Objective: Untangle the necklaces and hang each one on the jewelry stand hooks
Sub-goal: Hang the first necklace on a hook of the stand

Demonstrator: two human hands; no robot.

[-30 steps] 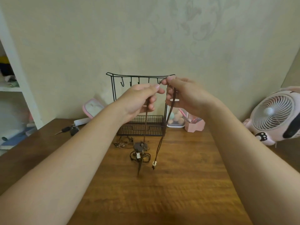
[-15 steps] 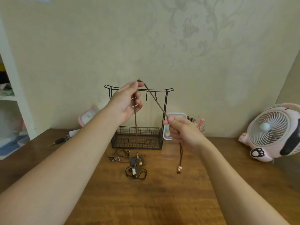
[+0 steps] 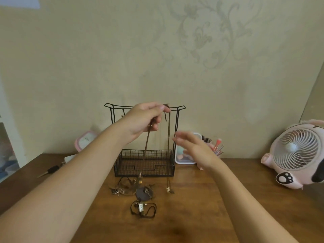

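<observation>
Head view: left hand [image 3: 143,120] raised in front of top bar of black wire jewelry stand [image 3: 177,130], thumb and fingers pinching thin brown cord necklace [image 3: 168,137] at its top. Two strands hang down from the pinch: one runs to the tangled pile of dark necklaces and pendants [image 3: 140,192] on the brown wooden desk [image 3: 192,218], just in front of stand's mesh basket; the other hangs free, beaded end low, right of the pile. Right hand [image 3: 194,148] motion-blurred, fingers spread and relaxed, grasping nothing, just right of the free strand, apart from it. Pink-and-white desk fan [image 3: 296,151] far right.
</observation>
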